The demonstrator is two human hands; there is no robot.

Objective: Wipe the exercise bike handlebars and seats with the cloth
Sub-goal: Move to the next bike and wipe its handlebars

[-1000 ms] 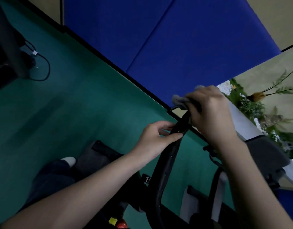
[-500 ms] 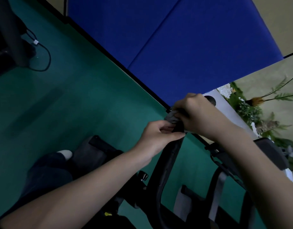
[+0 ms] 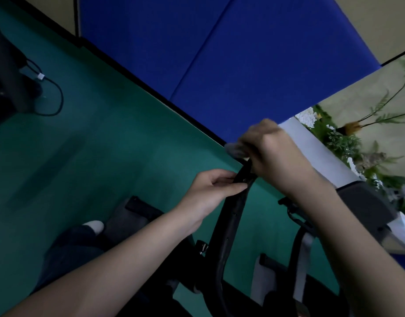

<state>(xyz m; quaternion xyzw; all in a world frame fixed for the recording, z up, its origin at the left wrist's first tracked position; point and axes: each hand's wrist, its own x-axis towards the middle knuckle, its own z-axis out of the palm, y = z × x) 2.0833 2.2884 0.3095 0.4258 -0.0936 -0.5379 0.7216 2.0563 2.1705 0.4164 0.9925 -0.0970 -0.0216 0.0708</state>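
Fingers (image 3: pixel 218 175) and thumb of my left hand (image 3: pixel 206 195) pinch the black handlebar (image 3: pixel 229 221) just below its tip. My right hand (image 3: pixel 273 154) grips the grey cloth (image 3: pixel 234 150), wrapped over the bar's top end.

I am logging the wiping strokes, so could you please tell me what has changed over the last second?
The right hand, gripping the small grey cloth, slid down the black curved handlebar to the left hand, then back up to its tip. The left hand kept pinching the bar throughout.
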